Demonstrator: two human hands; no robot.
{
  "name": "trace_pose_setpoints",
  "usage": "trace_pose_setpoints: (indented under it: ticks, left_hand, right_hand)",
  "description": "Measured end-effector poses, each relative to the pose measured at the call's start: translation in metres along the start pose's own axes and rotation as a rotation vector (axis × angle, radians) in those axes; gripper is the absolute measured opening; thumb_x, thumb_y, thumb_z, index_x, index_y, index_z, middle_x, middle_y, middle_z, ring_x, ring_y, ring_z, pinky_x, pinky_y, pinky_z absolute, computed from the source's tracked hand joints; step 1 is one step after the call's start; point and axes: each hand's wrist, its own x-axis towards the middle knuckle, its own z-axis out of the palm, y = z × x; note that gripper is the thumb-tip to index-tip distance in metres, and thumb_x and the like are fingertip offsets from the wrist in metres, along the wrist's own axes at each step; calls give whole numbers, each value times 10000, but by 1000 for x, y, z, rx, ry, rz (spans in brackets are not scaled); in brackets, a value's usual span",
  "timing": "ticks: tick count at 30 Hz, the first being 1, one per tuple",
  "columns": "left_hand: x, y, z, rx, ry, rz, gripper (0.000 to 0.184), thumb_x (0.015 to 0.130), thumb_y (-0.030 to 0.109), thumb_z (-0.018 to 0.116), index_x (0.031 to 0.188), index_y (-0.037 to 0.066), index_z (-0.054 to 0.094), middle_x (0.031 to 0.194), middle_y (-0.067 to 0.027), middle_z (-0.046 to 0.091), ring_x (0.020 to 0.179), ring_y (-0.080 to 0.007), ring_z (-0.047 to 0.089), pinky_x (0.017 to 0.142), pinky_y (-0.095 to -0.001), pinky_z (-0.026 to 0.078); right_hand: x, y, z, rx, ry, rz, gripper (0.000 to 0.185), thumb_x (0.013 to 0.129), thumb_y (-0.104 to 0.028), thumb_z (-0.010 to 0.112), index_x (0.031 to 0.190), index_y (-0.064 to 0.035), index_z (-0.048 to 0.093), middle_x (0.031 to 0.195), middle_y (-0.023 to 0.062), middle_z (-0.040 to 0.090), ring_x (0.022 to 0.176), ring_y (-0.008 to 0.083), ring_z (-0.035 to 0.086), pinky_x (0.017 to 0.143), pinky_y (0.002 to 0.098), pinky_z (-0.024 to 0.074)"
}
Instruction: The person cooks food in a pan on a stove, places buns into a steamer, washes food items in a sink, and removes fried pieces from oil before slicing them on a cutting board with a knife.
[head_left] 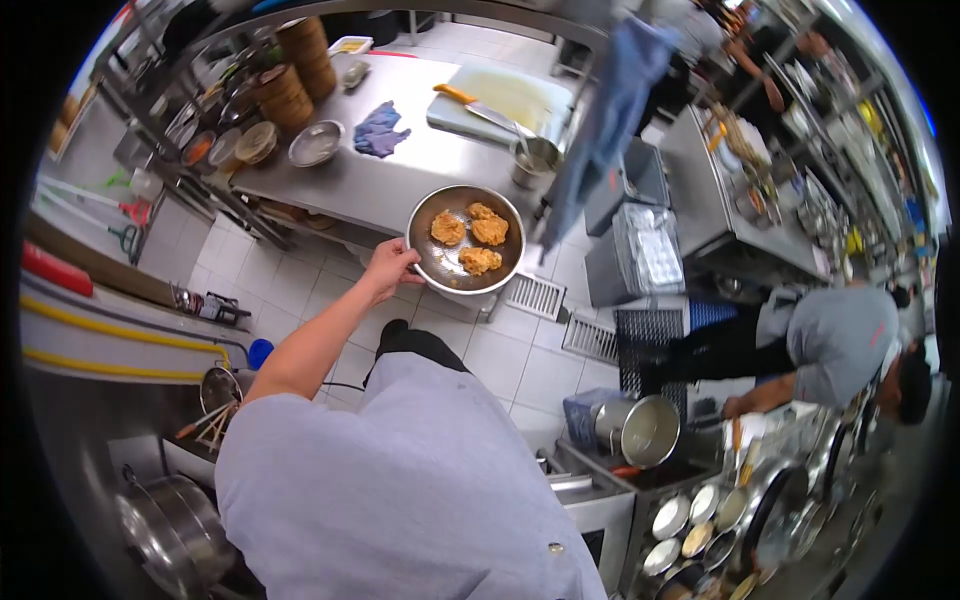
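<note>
My left hand (389,271) reaches forward and grips the near-left rim of a round metal bowl (447,277), fingers closed on its edge. Inside lie several golden-brown fried pieces (480,262), which look like fried chicken. The bowl is held level over the tiled floor, just before the steel table (370,195). My right hand does not show; the grey shirt fills the lower middle of the view.
On the table are a cutting board (540,92) with a yellow-handled knife (457,94), blue gloves (380,130), a small bowl (316,144) and a metal pot (535,160). Grey bins (640,255) stand right. A co-worker (835,335) bends over the stove side, near a large pot (648,432).
</note>
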Motion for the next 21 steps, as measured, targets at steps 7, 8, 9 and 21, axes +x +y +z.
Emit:
trace_pose_setpoints:
  ticks: [7,8,9,21]
  left_hand:
    - [129,-20,-39,-210,181,57,125,873,35,594,807,-10,498,822,-83,523,698,-202,622,577,-346,638]
    - [140,-20,-41,-215,167,46,116,884,53,605,845,-21,524,845,-84,532,725,-205,630,597,-332,639]
    - [156,-25,-48,-298,92,31,154,900,96,629,931,-35,554,879,-100,551,752,-201,643,633,-320,639]
    - [71,20,-286,222,42,-57,320,914,299,652,1112,49,638,1012,-60,680,981,-159,637,825,-288,521]
  right_hand:
    - [-246,-202,112,440,-684,401,385,932,-313,455,1090,-21,649,860,105,670,692,203,585,551,290,462]
    - [-304,-252,119,521,-886,471,395,936,-316,440,1091,-19,651,853,104,671,683,200,585,540,283,460]
    - [-377,-295,135,622,-1031,157,370,949,-296,448,1100,-20,644,989,114,676,691,174,593,512,243,455]
    - [-720,-913,42,1225,-1922,-602,289,948,-252,555,1118,-30,629,831,108,682,725,210,649,663,318,494]
